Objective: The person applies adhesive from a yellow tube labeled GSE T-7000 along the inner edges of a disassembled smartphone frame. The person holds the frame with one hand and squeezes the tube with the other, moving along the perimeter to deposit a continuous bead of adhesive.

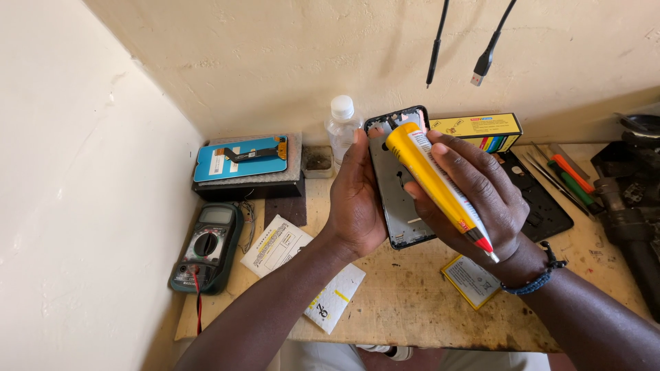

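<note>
Two bare forearms reach up from the bottom edge toward a worn wooden workbench [412,302]. Right hand [474,196] is wrapped around a yellow glue tube [430,180], its red nozzle pointing down toward the wrist. Left hand [356,199] grips the left edge of a grey phone frame [397,199], held tilted above the bench, just behind the tube. Beyond the hands stands a clear plastic bottle [341,130] with a white cap and a yellow box [481,129]. At left lie a green multimeter [206,249], a blue phone screen [240,158] and paper leaflets [275,246]. Screwdrivers [567,175] rest at right.
</note>
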